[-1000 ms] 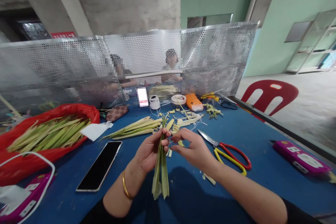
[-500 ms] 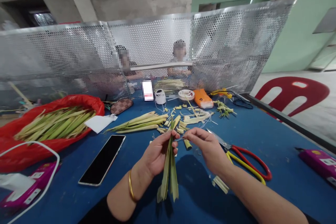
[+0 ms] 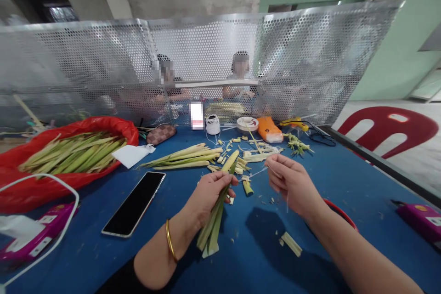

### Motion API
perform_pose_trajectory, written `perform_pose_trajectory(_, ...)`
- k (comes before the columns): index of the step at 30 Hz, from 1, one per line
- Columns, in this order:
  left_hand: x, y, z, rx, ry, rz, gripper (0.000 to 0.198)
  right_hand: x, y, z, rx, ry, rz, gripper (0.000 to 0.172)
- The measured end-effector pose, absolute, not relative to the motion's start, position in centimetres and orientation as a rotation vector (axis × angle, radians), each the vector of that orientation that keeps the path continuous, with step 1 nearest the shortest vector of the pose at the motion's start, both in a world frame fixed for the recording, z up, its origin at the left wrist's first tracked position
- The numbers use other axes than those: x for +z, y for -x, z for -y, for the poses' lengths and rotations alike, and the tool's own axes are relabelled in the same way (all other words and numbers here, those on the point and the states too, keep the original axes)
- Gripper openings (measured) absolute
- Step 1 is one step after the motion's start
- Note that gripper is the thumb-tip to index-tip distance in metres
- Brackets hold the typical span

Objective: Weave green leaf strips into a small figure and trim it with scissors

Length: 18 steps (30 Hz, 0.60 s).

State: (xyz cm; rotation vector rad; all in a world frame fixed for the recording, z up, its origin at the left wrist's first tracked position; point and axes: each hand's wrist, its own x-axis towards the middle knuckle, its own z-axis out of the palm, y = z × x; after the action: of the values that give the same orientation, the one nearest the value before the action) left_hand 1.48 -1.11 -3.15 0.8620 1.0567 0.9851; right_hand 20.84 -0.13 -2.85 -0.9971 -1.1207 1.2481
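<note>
My left hand (image 3: 210, 195) is closed around a bundle of green leaf strips (image 3: 214, 225), which slants down toward me over the blue table (image 3: 248, 257). My right hand (image 3: 292, 183) is held to the right of it, fingers pinched on a thin white thread (image 3: 257, 173) that runs back to the top of the bundle. A gold bangle sits on my left wrist. Cut leaf pieces (image 3: 241, 156) lie scattered just beyond both hands.
A red bag of leaf strips (image 3: 65, 158) lies at left, a black phone (image 3: 134, 203) beside it, loose strips (image 3: 182, 156) in the middle. Red-handled scissors (image 3: 339, 213) are partly hidden behind my right wrist. A perforated metal screen (image 3: 206, 64) closes the back, two people sitting behind it.
My right hand has pulled away to the right, drawing the thread out from the bundle. The bundle has tilted from upright to slanting. The camera has shifted slightly.
</note>
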Motion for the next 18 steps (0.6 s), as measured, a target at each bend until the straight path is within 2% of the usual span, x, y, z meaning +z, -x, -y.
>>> perform_pose_trajectory(3, -2.5, -1.5, 1.5, 0.994, -0.966, -1.066, 0.016, -2.7, -21.3, 0.0, 0.841, 1.176, 1.429, 0.024)
perform_pose_trajectory(5, -1.9, -1.4, 1.9, 0.989, -0.947, -1.006, 0.017, -2.5, -21.3, 0.2, 0.735, 1.178, 1.588, 0.021)
perform_pose_trajectory(12, -1.3, -1.3, 2.5, 0.869, -0.729, -0.739, 0.013, -2.3, -20.8, 1.0, 1.266, 1.075, 1.442, 0.027)
perform_pose_trajectory(18, -2.1, -2.1, 2.8, 0.768, -0.696, -0.689, 0.018, -2.6, -19.7, 1.3, 1.271, 1.091, 1.400, 0.022)
